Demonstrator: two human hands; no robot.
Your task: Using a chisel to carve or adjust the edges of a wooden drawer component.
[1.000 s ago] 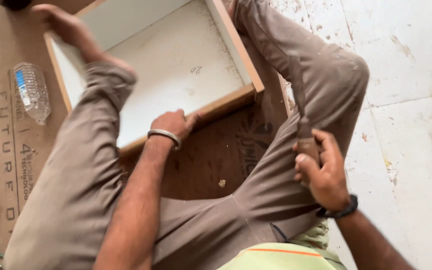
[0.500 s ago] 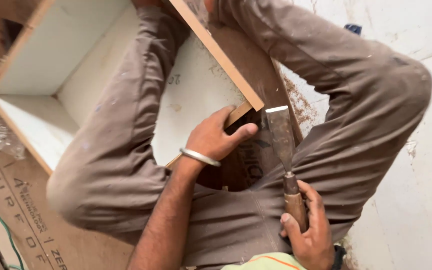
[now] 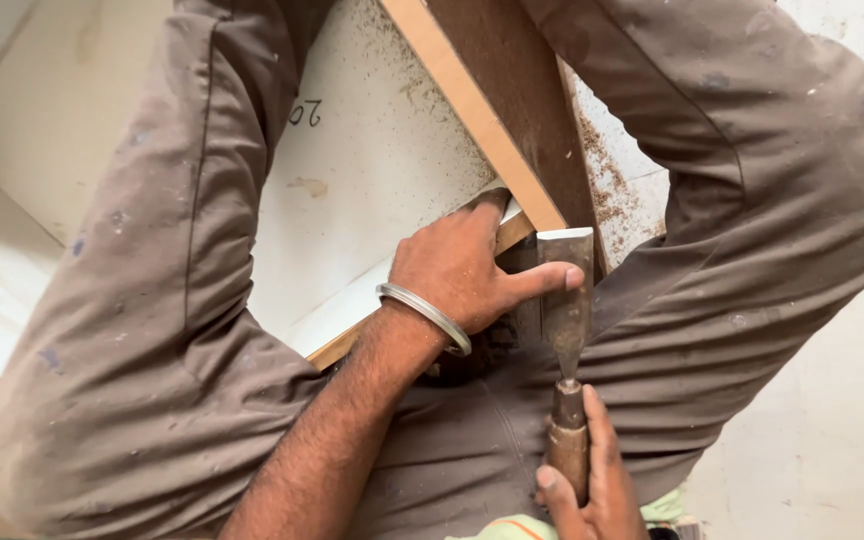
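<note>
Head view: the largest item is a white-faced wooden box (image 3: 372, 180) with a raw tan edge, lying on the floor between the person's legs in brown trousers (image 3: 152, 330). All positions below are given relative to this box. The box corner points toward the lower right of the frame. A dark brown board (image 3: 522, 90) runs along the outer right side of the box, and sawdust lies on the pale floor (image 3: 832, 430) just beyond that board.

The left hand (image 3: 462, 275) rests on the box corner. Its fingers are curled over the tan edge, and the thumb extends outward to touch the flat of the chisel blade. A metal bangle (image 3: 427, 315) sits on the left wrist, just below the box edge.

The chisel (image 3: 564, 330) stands just outside the box corner, with its wide steel edge against the dark board. The right hand (image 3: 592, 480) is below the box, with its fingers closed around the wooden chisel handle.
</note>
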